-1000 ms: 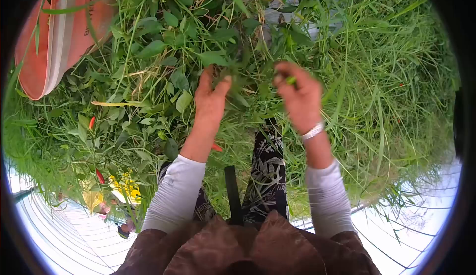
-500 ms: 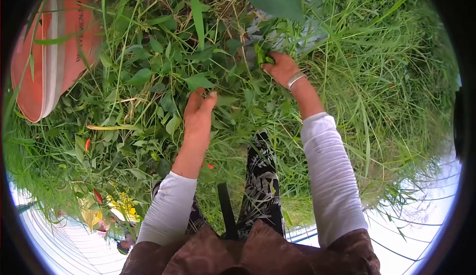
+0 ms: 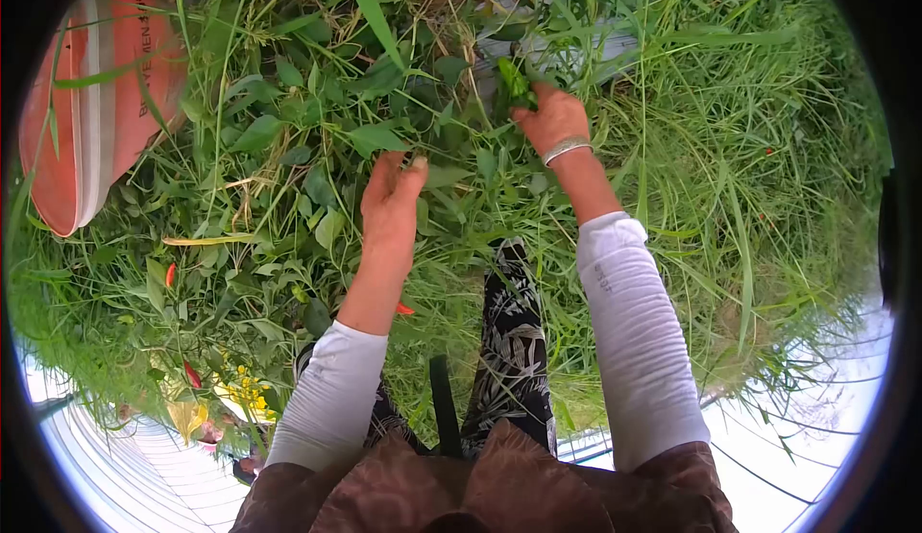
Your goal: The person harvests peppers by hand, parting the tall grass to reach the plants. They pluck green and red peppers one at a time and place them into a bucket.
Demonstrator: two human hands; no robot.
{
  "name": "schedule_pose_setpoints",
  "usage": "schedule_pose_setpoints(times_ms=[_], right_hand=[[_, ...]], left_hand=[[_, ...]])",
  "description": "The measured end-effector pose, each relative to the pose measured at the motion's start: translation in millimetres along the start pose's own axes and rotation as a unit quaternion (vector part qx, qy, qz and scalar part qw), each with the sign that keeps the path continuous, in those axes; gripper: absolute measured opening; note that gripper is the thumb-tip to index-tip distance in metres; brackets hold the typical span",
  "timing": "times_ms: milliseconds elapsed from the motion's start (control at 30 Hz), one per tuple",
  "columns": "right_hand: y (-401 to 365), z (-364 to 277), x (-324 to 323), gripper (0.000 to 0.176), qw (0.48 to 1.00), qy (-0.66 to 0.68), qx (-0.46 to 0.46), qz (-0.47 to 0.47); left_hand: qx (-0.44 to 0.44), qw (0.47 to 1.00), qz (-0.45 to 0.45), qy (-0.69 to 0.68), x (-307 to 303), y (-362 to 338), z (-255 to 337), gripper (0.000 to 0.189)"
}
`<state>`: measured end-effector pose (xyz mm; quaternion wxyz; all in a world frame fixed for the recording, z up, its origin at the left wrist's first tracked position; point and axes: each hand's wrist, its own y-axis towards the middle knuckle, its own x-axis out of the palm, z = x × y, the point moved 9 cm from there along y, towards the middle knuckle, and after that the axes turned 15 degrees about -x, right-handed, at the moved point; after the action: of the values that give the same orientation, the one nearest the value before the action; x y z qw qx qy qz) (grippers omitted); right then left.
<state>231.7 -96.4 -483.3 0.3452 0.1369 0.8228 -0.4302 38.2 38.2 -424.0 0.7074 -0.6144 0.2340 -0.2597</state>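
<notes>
My right hand [image 3: 554,122], with a bracelet at the wrist, is closed around green peppers [image 3: 512,80] at the upper middle of the head view. My left hand [image 3: 392,190] is among the leaves of a pepper plant [image 3: 370,139], left of centre. Its thumb points up and is curled near the fingers, whose tips are partly hidden by foliage; whether they grip anything cannot be made out. Leafy stems and grass lie between the two hands.
An orange-red container [image 3: 130,82] with a pale band lies at the upper left. Red peppers [image 3: 171,275] hang at the left. Grey plastic sheeting [image 3: 605,45] shows behind my right hand. Yellow flowers [image 3: 248,394] and part of a person are at the lower left.
My right hand has shifted slightly left, and more of the green peppers shows above its fingers. My left hand has moved slightly up and right.
</notes>
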Motion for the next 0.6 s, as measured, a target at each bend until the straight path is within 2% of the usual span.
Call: schedule_pose_setpoints(times_ms=[33, 67, 100, 133, 167, 200, 267, 300, 367, 400, 433, 500, 600], right_hand=[[-0.3, 1.0, -6.2, 0.039, 0.999, 0.004, -0.013, 0.047], [-4.5, 3.2, -15.9, 0.031, 0.991, 0.027, -0.018, 0.127], [-7.2, 7.9, -14.2, 0.031, 0.992, 0.03, -0.017, 0.125], [-16.1, 25.5, -16.2, 0.028, 0.958, 0.207, 0.022, 0.198], [-26.8, 44.0, -14.3, 0.026, 0.887, 0.375, 0.063, 0.264], [-33.9, 53.1, -16.4, 0.026, 0.887, 0.375, 0.066, 0.26], [-50.4, 76.1, -26.2, 0.031, 0.75, 0.561, 0.073, 0.344], [-56.0, 80.5, -31.4, 0.031, 0.75, 0.56, 0.074, 0.344], [-58.1, 67.8, -45.7, 0.033, 0.645, 0.697, -0.024, 0.312], [-60.1, 68.1, -50.6, 0.037, 0.667, 0.685, -0.037, 0.289], [-62.3, 61.9, -58.6, 0.037, 0.667, 0.685, -0.037, 0.289], [-68.0, 43.9, -65.1, 0.042, 0.693, 0.682, 0.021, 0.233], [-89.1, 43.3, -63.6, 0.045, 0.736, 0.65, 0.033, 0.186]], left_hand=[[0.002, 1.0, 0.01, 0.006, -1.3, 0.5, -0.6, 0.066], [0.001, 1.0, 0.012, 0.008, -1.7, 0.8, -0.3, 0.066], [0.011, 1.0, 0.003, 0.003, -0.3, 0.2, 2.5, 0.064], [0.019, 1.0, -0.007, -0.003, 0.6, -0.2, 2.9, 0.062], [0.014, 1.0, -0.005, -0.001, -0.8, 1.0, 0.0, 0.062], [0.008, 1.0, -0.007, 0.016, -0.8, 3.0, -2.8, 0.06], [0.01, 0.999, -0.001, 0.037, -1.4, 6.6, -3.8, 0.057], [0.009, 0.999, -0.002, 0.037, -1.3, 5.1, -2.7, 0.057], [-0.03, 0.998, -0.006, 0.054, 2.0, 1.6, -3.4, 0.051], [-0.031, 0.998, -0.007, 0.054, 3.5, 1.5, -4.0, 0.051], [-0.023, 0.998, -0.026, 0.061, 7.9, 1.0, -3.5, 0.046], [-0.017, 0.996, -0.044, 0.069, 11.1, 1.8, -4.8, 0.041], [0.002, 0.996, -0.069, 0.049, 12.1, 3.6, -4.2, 0.03]])
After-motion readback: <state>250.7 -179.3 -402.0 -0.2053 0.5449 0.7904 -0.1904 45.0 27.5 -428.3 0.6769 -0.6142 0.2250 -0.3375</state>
